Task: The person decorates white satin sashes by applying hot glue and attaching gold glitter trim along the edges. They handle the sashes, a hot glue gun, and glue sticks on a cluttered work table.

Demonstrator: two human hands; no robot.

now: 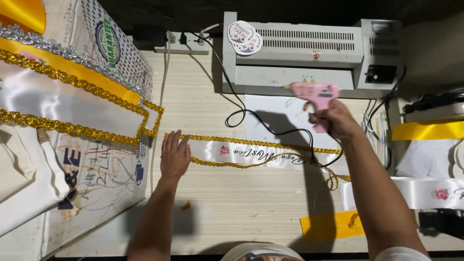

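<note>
Two hands work over the table (232, 203): left hand (175, 155) lies flat, fingers released, on the white sash (261, 155); right hand (338, 121) grips a pink glue gun (316, 95).

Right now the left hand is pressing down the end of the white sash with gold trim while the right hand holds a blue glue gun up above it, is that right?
Not quite: the glue gun is pink, not blue. The head view shows the right hand gripping it raised above the white sash, while the left hand lies flat on the sash's end.
</note>
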